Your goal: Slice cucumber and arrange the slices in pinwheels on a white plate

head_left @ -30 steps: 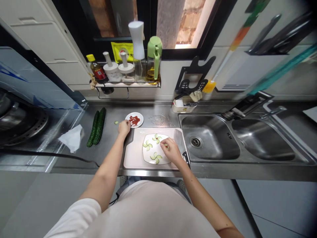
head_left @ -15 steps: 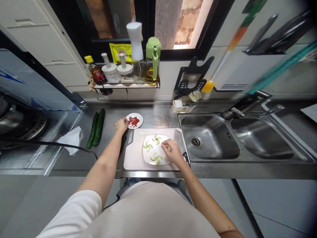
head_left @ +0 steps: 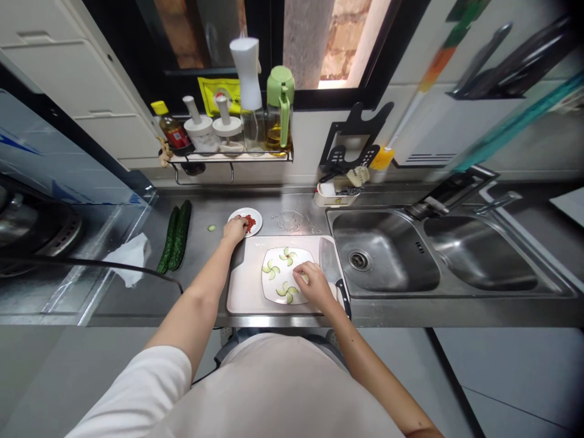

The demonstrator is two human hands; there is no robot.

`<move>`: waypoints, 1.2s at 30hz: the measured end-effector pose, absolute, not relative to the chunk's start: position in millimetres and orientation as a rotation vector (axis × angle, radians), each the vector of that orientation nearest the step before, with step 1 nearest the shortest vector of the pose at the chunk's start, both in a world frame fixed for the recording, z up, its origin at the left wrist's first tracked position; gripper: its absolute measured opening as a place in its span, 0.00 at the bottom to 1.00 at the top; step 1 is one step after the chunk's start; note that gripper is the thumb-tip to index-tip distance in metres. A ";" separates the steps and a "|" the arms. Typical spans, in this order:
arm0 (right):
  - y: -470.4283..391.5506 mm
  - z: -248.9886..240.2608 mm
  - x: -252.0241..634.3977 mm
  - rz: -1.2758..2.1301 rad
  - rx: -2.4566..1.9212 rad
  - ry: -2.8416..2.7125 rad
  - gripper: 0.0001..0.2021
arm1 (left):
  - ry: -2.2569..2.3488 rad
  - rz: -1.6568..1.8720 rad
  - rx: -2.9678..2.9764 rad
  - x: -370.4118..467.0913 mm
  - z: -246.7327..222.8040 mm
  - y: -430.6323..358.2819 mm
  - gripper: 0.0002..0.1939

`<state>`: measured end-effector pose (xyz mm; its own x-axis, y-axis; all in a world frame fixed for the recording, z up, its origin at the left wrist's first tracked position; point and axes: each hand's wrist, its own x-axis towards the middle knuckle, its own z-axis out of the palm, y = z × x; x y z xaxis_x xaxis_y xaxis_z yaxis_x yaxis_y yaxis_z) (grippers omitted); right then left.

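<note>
My left hand (head_left: 235,229) reaches over the left side of a small white plate (head_left: 256,231) and touches the chopped red pieces (head_left: 249,222) on it, fingers bent together. On the cutting board (head_left: 246,292) lies a squarish white plate (head_left: 274,287), where pale green cucumber slices (head_left: 287,292) form pinwheels; the upper one has a red centre. My right hand (head_left: 312,282) hovers over that plate's right side, thumb and forefinger pinched; what is between them is too small to make out. A knife (head_left: 343,296) rests at the board's right edge.
Two whole cucumbers (head_left: 181,236) lie at the left beside a white cloth (head_left: 130,258). A cucumber end (head_left: 211,228) is near the small plate. The double sink (head_left: 387,249) is at the right. Behind, a rack (head_left: 232,158) holds bottles and jars.
My left hand has moved right, from beside the small plate onto its red pieces, uncovering the cucumber end. My right hand has shifted slightly left and down over the squarish plate.
</note>
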<state>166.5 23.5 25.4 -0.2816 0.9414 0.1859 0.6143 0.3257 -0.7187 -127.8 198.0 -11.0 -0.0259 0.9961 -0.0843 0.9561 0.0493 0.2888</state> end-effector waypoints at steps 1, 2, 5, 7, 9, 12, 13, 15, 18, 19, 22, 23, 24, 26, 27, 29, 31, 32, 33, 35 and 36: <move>23.6 25.6 167.7 0.707 -1.371 -1.994 0.07 | 2.075 0.214 1.979 -127.0 -12.0 199.0 0.11; 23.7 25.8 168.8 0.706 -1.376 -1.989 0.07 | 2.080 0.212 1.971 -126.2 -12.7 199.7 0.10; 23.6 25.7 170.6 0.701 -1.380 -1.979 0.07 | 2.090 0.221 1.947 -124.2 -13.2 200.2 0.09; 23.1 24.7 170.7 0.700 -1.376 -1.974 0.06 | 2.111 0.261 1.902 -122.8 -12.9 199.1 0.09; 22.6 23.3 170.5 0.706 -1.373 -1.971 0.06 | 2.141 0.348 1.810 -121.5 -12.6 197.1 0.09; 22.7 22.1 170.7 0.716 -1.372 -1.967 0.06 | 2.136 0.502 1.646 -121.3 -12.2 193.5 0.10; 23.0 22.2 170.8 0.720 -1.371 -1.966 0.06 | 2.141 0.531 1.603 -122.1 -11.9 192.4 0.10; 23.7 23.1 171.1 0.721 -1.366 -1.964 0.06 | 2.205 0.541 1.532 -125.3 -10.5 190.4 0.10; 24.2 25.0 170.9 0.717 -1.353 -1.962 0.06 | 2.369 0.473 1.463 -132.6 -6.8 187.7 0.12; 24.0 25.2 170.7 0.715 -1.350 -1.960 0.06 | 2.411 0.445 1.459 -134.9 -5.5 186.6 0.13; 22.9 24.1 169.8 0.713 -1.347 -1.961 0.06 | 2.481 0.378 1.522 -138.6 -2.6 182.8 0.16; 22.4 23.2 169.7 0.712 -1.348 -1.961 0.06 | 2.475 0.363 1.568 -138.4 -2.1 181.6 0.17; 21.9 22.2 169.7 0.711 -1.349 -1.961 0.06 | 2.445 0.345 1.627 -137.6 -1.8 180.5 0.17; 21.0 20.3 170.4 0.710 -1.351 -1.958 0.06 | 2.343 0.294 1.748 -134.7 -1.7 179.1 0.15; 20.7 19.6 171.0 0.708 -1.352 -1.956 0.06 | 2.296 0.260 1.788 -132.9 -1.9 179.0 0.15; 20.2 19.0 172.6 0.704 -1.350 -1.957 0.06 | 2.250 0.194 1.822 -129.7 -2.5 179.7 0.14; 19.8 19.2 174.4 0.693 -1.349 -1.956 0.06 | 2.254 0.157 1.823 -127.7 -3.3 181.4 0.15; 19.5 19.5 175.2 0.689 -1.350 -1.955 0.06 | 2.258 0.148 1.824 -127.1 -3.7 182.4 0.15; 19.1 19.9 175.8 0.686 -1.353 -1.954 0.06 | 2.258 0.140 1.829 -126.8 -4.2 183.4 0.16; 18.0 20.6 176.5 0.683 -1.360 -1.953 0.06 | 2.252 0.121 1.851 -126.6 -5.2 185.1 0.16; 17.3 20.8 176.6 0.683 -1.363 -1.954 0.06 | 2.245 0.109 1.868 -126.5 -5.6 185.9 0.16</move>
<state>176.6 17.3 20.8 -0.2473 0.9449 0.2147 0.6056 0.3237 -0.7270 -126.5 185.9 -5.6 -0.1685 0.9784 -0.1197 0.9622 0.1897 0.1954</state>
